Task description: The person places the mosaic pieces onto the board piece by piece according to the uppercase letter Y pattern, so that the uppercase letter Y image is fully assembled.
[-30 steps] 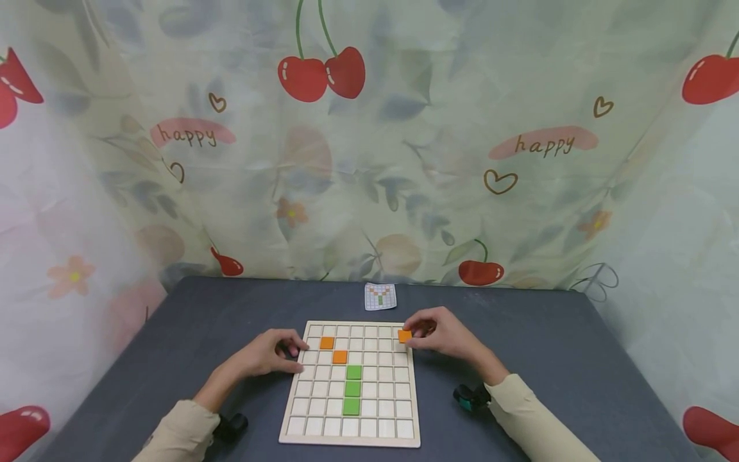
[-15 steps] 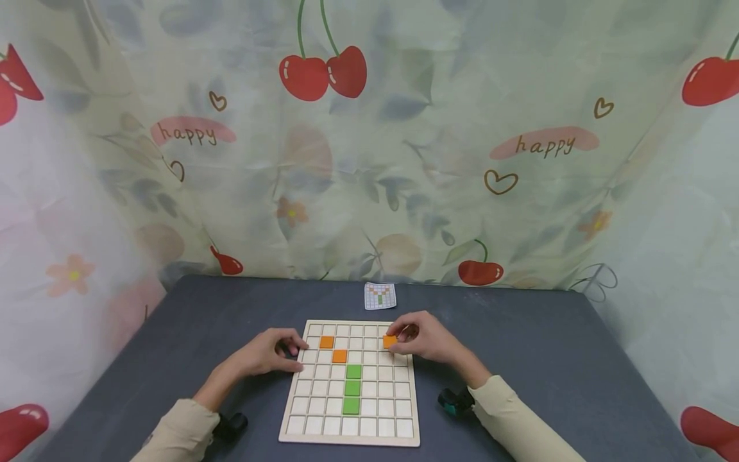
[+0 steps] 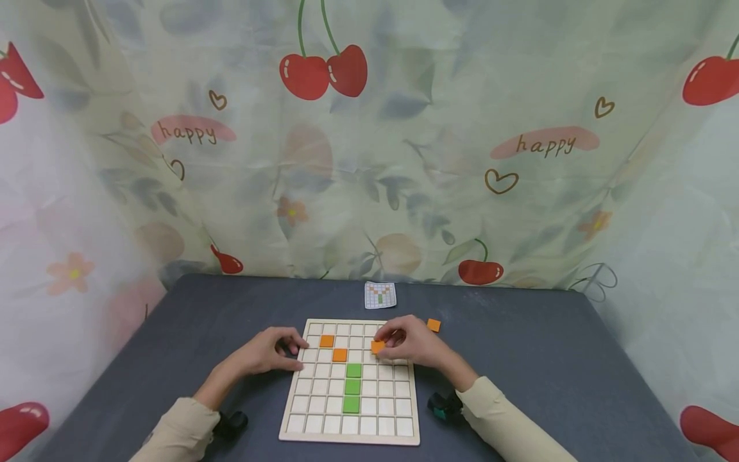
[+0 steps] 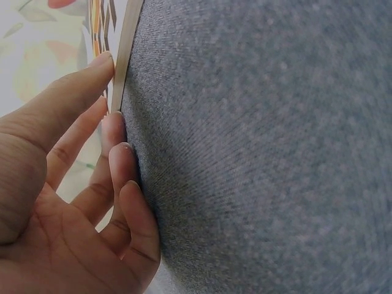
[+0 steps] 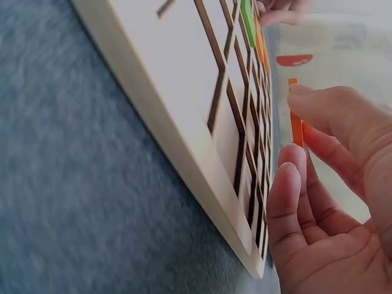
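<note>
A wooden grid board (image 3: 349,439) lies on the dark table, with two orange tiles (image 3: 326,341) and a column of three green tiles (image 3: 353,387) in its cells. My right hand (image 3: 412,341) pinches another orange tile (image 3: 378,347) between thumb and fingers, over the board's upper right part. In the right wrist view that held orange tile (image 5: 296,116) is seen edge-on, apart from the board. My left hand (image 3: 264,353) rests at the board's left edge, its thumb and fingertips (image 4: 101,59) touching the rim.
One loose orange tile (image 3: 434,325) lies on the table just right of the board's top corner. Behind the board is a small pattern card (image 3: 380,296). A printed curtain (image 3: 404,160) stands around the table's back and sides.
My right hand has moved left and slightly nearer over the board with the orange tile. The loose orange tile at the right has come into view. My left hand stays put.
</note>
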`<state>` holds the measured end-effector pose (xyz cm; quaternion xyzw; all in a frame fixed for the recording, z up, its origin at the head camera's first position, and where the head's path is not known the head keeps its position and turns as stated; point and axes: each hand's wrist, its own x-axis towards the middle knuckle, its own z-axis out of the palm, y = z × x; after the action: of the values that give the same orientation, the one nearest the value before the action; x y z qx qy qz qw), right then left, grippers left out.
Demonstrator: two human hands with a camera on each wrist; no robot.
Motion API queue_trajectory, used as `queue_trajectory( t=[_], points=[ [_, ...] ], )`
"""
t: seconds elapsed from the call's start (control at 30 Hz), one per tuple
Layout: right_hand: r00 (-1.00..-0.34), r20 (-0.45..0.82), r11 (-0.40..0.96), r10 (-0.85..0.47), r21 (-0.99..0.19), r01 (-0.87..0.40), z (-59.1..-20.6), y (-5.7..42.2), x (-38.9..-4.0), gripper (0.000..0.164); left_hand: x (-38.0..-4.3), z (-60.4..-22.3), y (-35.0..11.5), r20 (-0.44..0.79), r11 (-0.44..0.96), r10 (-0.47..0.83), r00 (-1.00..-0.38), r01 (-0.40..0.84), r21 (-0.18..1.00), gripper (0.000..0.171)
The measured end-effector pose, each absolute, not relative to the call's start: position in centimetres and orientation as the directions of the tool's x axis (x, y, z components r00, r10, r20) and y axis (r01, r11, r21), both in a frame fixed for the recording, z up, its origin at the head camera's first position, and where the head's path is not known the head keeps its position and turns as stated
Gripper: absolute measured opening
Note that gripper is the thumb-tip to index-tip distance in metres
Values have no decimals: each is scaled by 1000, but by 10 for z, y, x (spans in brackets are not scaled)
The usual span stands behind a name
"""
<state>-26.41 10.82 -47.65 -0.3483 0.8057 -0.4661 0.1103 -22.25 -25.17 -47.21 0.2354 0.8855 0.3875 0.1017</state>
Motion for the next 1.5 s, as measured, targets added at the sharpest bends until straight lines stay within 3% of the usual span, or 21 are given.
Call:
queue_trajectory(
  t=[1.5],
  points=[
    [-745, 82, 430, -662, -773, -467, -476, 89, -259, 16, -221, -471, -250, -11, 592, 493, -870, 327, 736, 29]
  ],
)
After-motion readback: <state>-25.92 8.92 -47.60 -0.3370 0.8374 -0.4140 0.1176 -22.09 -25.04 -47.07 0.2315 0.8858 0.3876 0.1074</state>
